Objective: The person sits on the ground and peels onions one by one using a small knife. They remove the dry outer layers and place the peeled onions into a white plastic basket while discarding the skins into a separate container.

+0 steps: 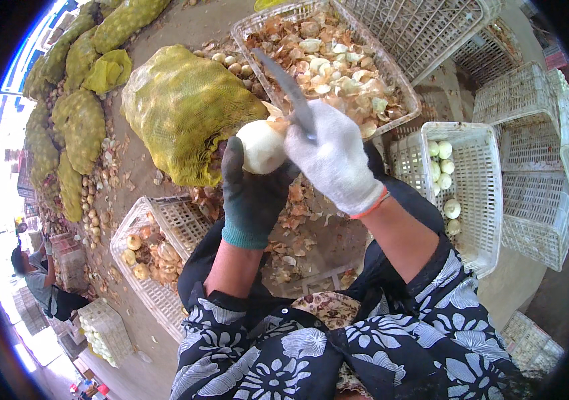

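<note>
My left hand (257,200), in a dark glove with a teal cuff, grips a white onion (260,148) from below. Most of the onion is bare and pale; brownish skin clings to its upper right side. My right hand (337,155), in a white knit glove, holds a knife (289,87) with its blade pointing up and away. The right thumb presses near the loose skin on the onion; the knife handle is hidden inside the glove. Just beyond the hands lies a yellow mesh sack (189,105) filled with onions, its gathered mouth towards me.
A plastic crate (409,112) of onion skins stands ahead. To the right, a white crate (494,200) holds several peeled onions, near stacked crates (534,220). At left are a crate (139,290) with unpeeled onions and skins, more sacks (79,130) and a seated person (42,280).
</note>
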A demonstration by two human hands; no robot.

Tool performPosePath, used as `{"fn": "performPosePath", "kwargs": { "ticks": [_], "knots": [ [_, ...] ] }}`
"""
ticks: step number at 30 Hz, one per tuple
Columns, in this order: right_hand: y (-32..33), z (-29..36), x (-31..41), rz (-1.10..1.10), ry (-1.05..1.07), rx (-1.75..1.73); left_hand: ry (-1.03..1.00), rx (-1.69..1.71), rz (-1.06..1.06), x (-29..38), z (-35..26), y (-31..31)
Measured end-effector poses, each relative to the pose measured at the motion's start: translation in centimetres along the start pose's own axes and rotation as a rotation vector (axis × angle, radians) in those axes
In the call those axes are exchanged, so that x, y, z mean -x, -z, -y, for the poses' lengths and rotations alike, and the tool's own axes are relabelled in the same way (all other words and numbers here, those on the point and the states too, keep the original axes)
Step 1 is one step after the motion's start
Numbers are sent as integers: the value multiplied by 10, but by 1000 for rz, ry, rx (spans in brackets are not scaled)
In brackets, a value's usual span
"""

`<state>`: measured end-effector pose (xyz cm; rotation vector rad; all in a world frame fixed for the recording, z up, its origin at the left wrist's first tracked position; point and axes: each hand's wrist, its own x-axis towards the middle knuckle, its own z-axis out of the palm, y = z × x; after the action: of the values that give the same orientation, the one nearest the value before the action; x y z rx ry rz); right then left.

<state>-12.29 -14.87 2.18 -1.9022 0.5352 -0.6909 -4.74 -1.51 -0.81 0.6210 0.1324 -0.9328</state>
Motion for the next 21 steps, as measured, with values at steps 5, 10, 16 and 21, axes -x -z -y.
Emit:
{"fn": "performPosePath", "kwargs": {
  "ticks": [5, 10, 16, 21],
  "knots": [
    [18, -12, 1, 196, -468, -703, 151, 92, 96, 4, -6, 7],
    [29, -4, -2, 161, -528, -938, 128, -298, 227, -7, -23, 23],
    [29, 5, -1, 186, -244, -356, 205, -257, 228, -12, -18, 20],
    [26, 1, 2, 223, -408, -709, 131, -120, 65, -14, -6, 10]
  ]
}}
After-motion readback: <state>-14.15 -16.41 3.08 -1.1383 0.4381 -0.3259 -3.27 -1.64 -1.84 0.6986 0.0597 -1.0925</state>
